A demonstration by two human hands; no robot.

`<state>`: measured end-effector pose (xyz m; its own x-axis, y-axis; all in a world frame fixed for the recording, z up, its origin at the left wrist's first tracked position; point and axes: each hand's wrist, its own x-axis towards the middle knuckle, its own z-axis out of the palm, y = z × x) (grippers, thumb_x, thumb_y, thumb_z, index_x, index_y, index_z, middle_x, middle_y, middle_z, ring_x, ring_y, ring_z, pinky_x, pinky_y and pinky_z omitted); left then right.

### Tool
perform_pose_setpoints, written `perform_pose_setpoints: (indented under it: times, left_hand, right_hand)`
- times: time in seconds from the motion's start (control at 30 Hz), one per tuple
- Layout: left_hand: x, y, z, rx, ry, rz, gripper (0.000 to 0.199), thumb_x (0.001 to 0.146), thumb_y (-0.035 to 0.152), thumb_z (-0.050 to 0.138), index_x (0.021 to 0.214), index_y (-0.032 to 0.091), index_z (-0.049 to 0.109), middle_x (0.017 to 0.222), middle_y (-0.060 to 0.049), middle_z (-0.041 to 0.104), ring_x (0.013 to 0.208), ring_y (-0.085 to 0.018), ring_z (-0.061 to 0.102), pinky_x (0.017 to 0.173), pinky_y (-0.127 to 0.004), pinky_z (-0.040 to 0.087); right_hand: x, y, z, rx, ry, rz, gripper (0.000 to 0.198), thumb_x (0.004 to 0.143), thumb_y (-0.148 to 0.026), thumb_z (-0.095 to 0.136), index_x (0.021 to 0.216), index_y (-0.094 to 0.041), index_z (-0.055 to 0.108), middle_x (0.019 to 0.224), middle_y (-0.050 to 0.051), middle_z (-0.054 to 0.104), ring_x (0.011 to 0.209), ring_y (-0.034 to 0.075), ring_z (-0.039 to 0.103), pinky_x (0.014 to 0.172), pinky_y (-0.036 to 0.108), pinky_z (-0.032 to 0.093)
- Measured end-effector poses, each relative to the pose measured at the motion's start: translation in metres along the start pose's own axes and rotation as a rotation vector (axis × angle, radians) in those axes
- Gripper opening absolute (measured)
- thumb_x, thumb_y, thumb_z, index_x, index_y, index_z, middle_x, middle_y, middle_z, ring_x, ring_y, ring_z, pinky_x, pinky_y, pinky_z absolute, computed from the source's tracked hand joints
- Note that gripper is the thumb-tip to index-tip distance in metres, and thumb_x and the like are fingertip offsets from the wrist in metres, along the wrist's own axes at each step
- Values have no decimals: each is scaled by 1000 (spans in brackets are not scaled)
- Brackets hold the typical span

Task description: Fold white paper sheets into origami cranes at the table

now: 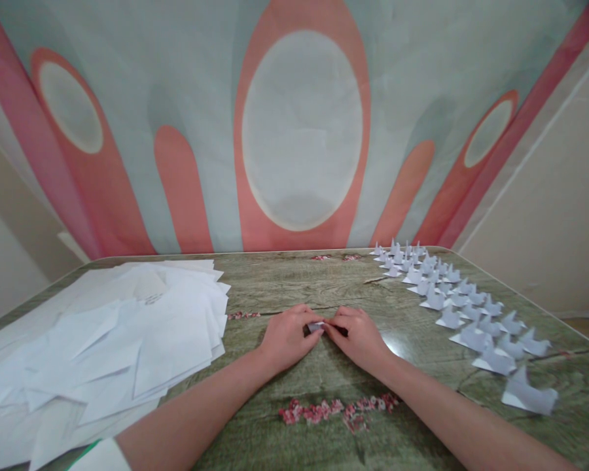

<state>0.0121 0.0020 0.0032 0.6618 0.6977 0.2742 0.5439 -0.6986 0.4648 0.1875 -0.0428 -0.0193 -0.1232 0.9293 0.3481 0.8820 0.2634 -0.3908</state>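
My left hand (289, 337) and my right hand (356, 333) meet at the middle of the table. Between their fingertips is a small piece of folded white paper (315, 326), mostly covered by the fingers. The left thumb and forefinger are closed around its left side. From the other side, the right thumb and forefinger pinch its right end. How the paper is folded cannot be made out.
A wide pile of loose white paper sheets (177, 327) covers the table's left side. Along the right side stand rows of several folded paper birds (529, 396). The wood-patterned table (255, 281) bears printed pink flowers and meets a patterned backdrop (216, 222).
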Motion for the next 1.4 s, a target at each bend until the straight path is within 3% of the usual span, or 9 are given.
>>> perform_pose_setpoints:
  times: [0.37, 0.7, 1.07, 1.4]
  left_hand:
    - [3, -5, 2, -61, -18, -37, 20, 80, 25, 54, 95, 30, 67, 88, 3, 61, 79, -13, 55, 67, -21, 41]
    - [-1, 1, 1, 11, -10, 2, 20, 82, 22, 51, 95, 28, 66, 93, 3, 63, 84, -13, 57, 71, -20, 42]
    - [-5, 6, -3, 52, -5, 31, 17, 83, 31, 53, 92, 24, 65, 90, 2, 68, 83, -15, 60, 72, -23, 45]
    - [-6, 3, -2, 66, -11, 80, 23, 89, 30, 44, 97, 25, 65, 100, 2, 68, 92, -15, 62, 82, -25, 45]
  right_hand:
    - [-3, -2, -2, -84, -8, -32, 17, 86, -26, 52, 87, -28, 69, 72, 0, 58, 72, 15, 54, 68, 27, 34]
    - [-3, -8, -7, -276, 55, -203, 14, 85, -22, 53, 87, -24, 67, 74, 1, 59, 74, 15, 51, 71, 29, 31]
    - [-2, -7, -7, -283, 36, -215, 11, 83, -21, 57, 86, -23, 67, 74, 1, 59, 73, 16, 51, 68, 30, 30]
    - [-2, -6, -6, -302, 39, -220, 12, 84, -21, 55, 83, -22, 67, 73, 1, 59, 73, 15, 51, 69, 30, 30]
